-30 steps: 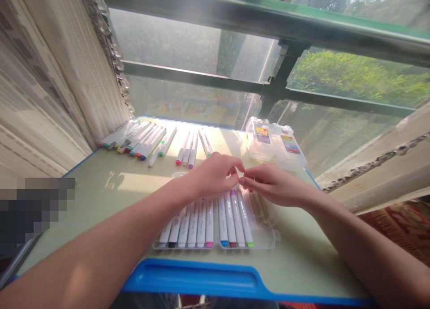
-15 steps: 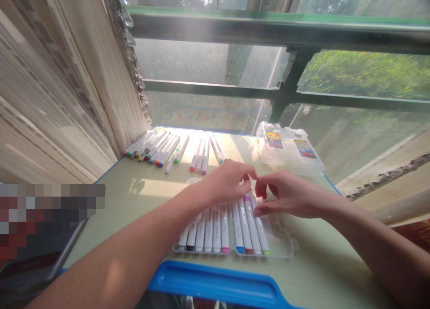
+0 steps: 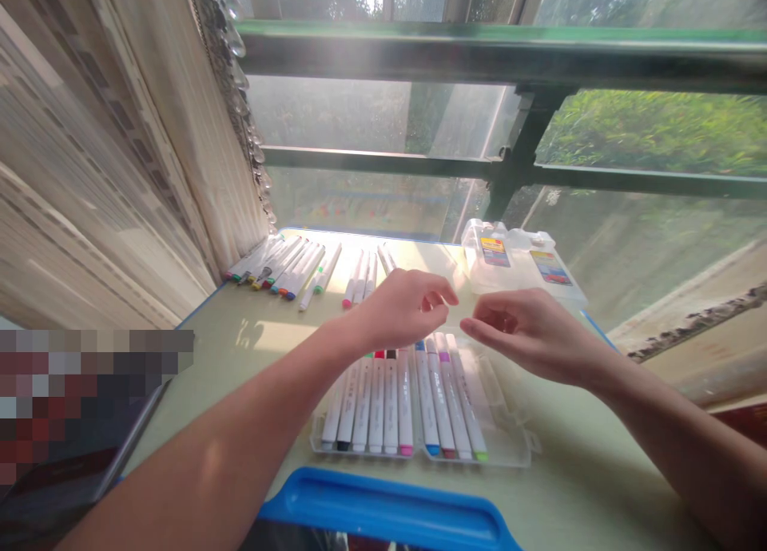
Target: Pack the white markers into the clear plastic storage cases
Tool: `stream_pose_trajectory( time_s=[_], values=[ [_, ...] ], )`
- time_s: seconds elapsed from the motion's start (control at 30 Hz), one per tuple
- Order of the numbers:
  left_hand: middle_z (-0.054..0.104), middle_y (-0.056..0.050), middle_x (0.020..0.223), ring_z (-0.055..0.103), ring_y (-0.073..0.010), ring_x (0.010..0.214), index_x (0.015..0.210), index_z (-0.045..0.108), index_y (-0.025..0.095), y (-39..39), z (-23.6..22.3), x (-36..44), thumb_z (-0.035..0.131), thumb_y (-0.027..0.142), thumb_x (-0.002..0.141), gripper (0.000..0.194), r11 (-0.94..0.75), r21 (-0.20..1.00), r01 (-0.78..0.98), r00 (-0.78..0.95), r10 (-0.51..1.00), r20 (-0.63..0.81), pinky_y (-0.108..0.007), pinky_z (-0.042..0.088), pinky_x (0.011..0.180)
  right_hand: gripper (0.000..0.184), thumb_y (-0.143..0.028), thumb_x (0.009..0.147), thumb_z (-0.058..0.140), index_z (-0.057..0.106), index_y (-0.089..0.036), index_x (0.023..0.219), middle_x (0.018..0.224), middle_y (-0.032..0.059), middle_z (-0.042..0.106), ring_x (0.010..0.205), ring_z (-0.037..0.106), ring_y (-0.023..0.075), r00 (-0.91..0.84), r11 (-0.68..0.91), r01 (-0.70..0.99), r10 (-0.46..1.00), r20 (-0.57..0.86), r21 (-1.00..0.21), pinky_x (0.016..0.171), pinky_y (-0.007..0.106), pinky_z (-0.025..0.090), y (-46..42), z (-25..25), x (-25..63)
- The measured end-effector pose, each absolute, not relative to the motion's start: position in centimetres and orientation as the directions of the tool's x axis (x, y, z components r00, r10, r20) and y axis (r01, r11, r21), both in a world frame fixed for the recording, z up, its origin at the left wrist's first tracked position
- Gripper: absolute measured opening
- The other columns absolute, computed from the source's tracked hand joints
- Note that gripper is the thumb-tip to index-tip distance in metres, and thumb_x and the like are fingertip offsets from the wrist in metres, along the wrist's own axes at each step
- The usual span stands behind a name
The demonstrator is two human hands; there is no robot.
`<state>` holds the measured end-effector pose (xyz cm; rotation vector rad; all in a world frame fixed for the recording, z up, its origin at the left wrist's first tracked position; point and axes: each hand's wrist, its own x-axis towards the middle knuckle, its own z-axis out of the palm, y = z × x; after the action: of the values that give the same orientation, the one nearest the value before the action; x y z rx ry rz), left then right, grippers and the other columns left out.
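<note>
A clear plastic marker case (image 3: 506,443) lies unfolded on the table, with white markers in both halves. Several markers (image 3: 376,411) fill the left half side by side; several more (image 3: 448,407) occupy part of the right half, one showing a light green end. Over the far end of the left half hovers my left hand (image 3: 411,307), fingers curled loosely and thumb apart, nothing visible in it. My right hand (image 3: 527,331) is raised above the right half's far end, its thumb and fingers also apart, with no marker in them. A small gap separates the two hands.
Loose markers (image 3: 284,267) are fanned at the table's far left, and a smaller group (image 3: 359,275) lies behind my left hand. Translucent cases with labels (image 3: 515,259) stand at the far right. A blue moulded edge (image 3: 389,495) borders the near side; a window rises behind.
Both hands have lifted off the markers, and a gap has opened between them. My right hand no longer touches the rightmost marker. The coloured far ends of the markers now show.
</note>
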<state>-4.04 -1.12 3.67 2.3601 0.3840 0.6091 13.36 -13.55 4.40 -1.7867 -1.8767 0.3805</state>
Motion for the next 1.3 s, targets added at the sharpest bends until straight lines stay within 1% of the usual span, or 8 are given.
stream_pose_trajectory(
  time_s=[0.1, 0.23, 0.37, 0.57, 0.67, 0.83, 1.0, 1.3],
  values=[
    [0.076, -0.003, 0.084, 0.069, -0.0148, 0.078, 0.089, 0.075, 0.018, 0.4, 4.7, -4.7, 0.057, 0.019, 0.081, 0.02, -0.737, 0.659, 0.151, 0.755, 0.516, 0.405, -0.026, 0.053, 0.074, 0.041, -0.042, 0.089, 0.058, 0.048, -0.019, 0.056, 0.053, -0.0033, 0.04, 0.052, 0.035, 0.0098, 0.056, 0.108, 0.825, 0.961, 0.27, -0.554, 0.048, 0.025, 0.025, -13.3, 4.2, 13.2],
    [0.075, -0.005, 0.078, 0.07, -0.0186, 0.077, 0.088, 0.076, 0.017, 3.6, 5.0, -6.1, 0.057, 0.021, 0.078, 0.022, -0.643, 0.669, 0.373, 0.445, 0.757, 0.479, -0.029, 0.053, 0.073, 0.043, -0.043, 0.09, 0.056, 0.046, -0.02, 0.055, 0.051, -0.0029, 0.042, 0.049, 0.039, 0.0104, 0.136, 0.095, 0.777, 0.94, 0.313, -0.623, 0.047, 0.026, 0.026, -13.2, 4.1, 13.2],
    [0.073, -0.004, 0.07, 0.069, -0.0196, 0.072, 0.085, 0.076, 0.02, 6.1, 4.0, -7.1, 0.053, 0.02, 0.074, 0.026, -0.566, 0.613, 0.551, 0.292, 0.819, 0.494, -0.031, 0.051, 0.073, 0.043, -0.043, 0.09, 0.056, 0.05, -0.02, 0.055, 0.05, -0.0019, 0.047, 0.047, 0.043, 0.0112, 0.164, 0.08, 0.772, 0.934, 0.319, -0.631, 0.047, 0.027, 0.026, -13.0, 4.0, 13.5],
    [0.071, -0.001, 0.067, 0.066, -0.0204, 0.072, 0.078, 0.074, 0.023, 7.0, 3.1, -7.5, 0.054, 0.021, 0.071, 0.022, -0.489, 0.549, 0.678, 0.306, 0.867, 0.393, -0.031, 0.05, 0.072, 0.043, -0.045, 0.091, 0.056, 0.052, -0.02, 0.056, 0.05, -0.001, 0.052, 0.047, 0.048, 0.0125, 0.157, 0.08, 0.776, 0.936, 0.314, -0.626, 0.047, 0.027, 0.027, -12.8, 3.5, 13.9],
    [0.072, -0.002, 0.073, 0.067, -0.0207, 0.075, 0.08, 0.075, 0.024, 7.0, 3.2, -7.5, 0.055, 0.023, 0.072, 0.022, -0.465, 0.531, 0.709, 0.303, 0.88, 0.366, -0.031, 0.05, 0.072, 0.043, -0.045, 0.091, 0.056, 0.054, -0.02, 0.056, 0.05, -0.001, 0.052, 0.048, 0.049, 0.0126, 0.158, 0.074, 0.776, 0.939, 0.306, -0.627, 0.047, 0.027, 0.028, -12.8, 3.6, 13.9],
    [0.076, -0.002, 0.088, 0.069, -0.0181, 0.084, 0.088, 0.076, 0.024, 7.0, 3.3, -7.6, 0.062, 0.022, 0.071, 0.022, -0.455, 0.578, 0.677, 0.362, 0.89, 0.277, -0.026, 0.051, 0.072, 0.044, -0.045, 0.091, 0.055, 0.055, -0.019, 0.055, 0.049, -0.0007, 0.053, 0.048, 0.049, 0.0123, 0.153, 0.073, 0.776, 0.942, 0.299, -0.627, 0.046, 0.027, 0.029, -12.8, 3.8, 13.7],
    [0.076, -0.001, 0.094, 0.069, -0.0177, 0.088, 0.092, 0.075, 0.023, 7.1, 2.9, -7.7, 0.063, 0.017, 0.069, 0.026, -0.474, 0.56, 0.679, 0.393, 0.88, 0.267, -0.025, 0.051, 0.072, 0.044, -0.046, 0.091, 0.055, 0.057, -0.018, 0.057, 0.051, 0.0004, 0.056, 0.049, 0.051, 0.013, 0.151, 0.068, 0.767, 0.947, 0.282, -0.638, 0.047, 0.027, 0.03, -12.9, 3.9, 13.6],
    [0.076, -0.002, 0.092, 0.069, -0.0185, 0.087, 0.091, 0.073, 0.023, 7.2, 2.0, -7.5, 0.059, 0.014, 0.07, 0.026, -0.524, 0.507, 0.684, 0.458, 0.85, 0.26, -0.026, 0.051, 0.074, 0.045, -0.05, 0.092, 0.055, 0.059, -0.019, 0.059, 0.053, 0.0015, 0.06, 0.049, 0.053, 0.0133, 0.128, 0.077, 0.735, 0.96, 0.248, -0.674, 0.047, 0.026, 0.035, -12.9, 3.7, 13.8]
  ],
)
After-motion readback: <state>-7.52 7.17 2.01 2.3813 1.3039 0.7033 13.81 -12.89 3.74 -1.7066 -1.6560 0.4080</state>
